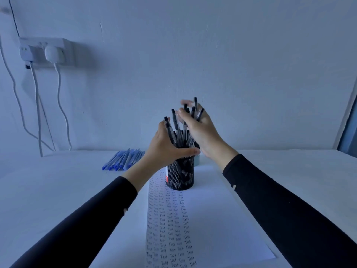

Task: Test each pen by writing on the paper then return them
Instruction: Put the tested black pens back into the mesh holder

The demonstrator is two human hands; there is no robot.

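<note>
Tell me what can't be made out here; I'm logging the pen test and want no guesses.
Head view only.
Right hand: fingertips motion-blurred; number of black pens it grips unclear.
Mesh cup: left hand covers its rim; pen count hidden.
Paper: lowest written rows cut by the bottom edge.

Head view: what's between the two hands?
In the head view, a bunch of black pens standing in the mesh cup fills the gap between left hand and right hand.

Our left hand (164,149): black-sleeved forearm extended, fingers and thumb curled round upright black pens (174,120). Our right hand (201,130): raised higher, fingers blurred, gripping more of them.
</note>
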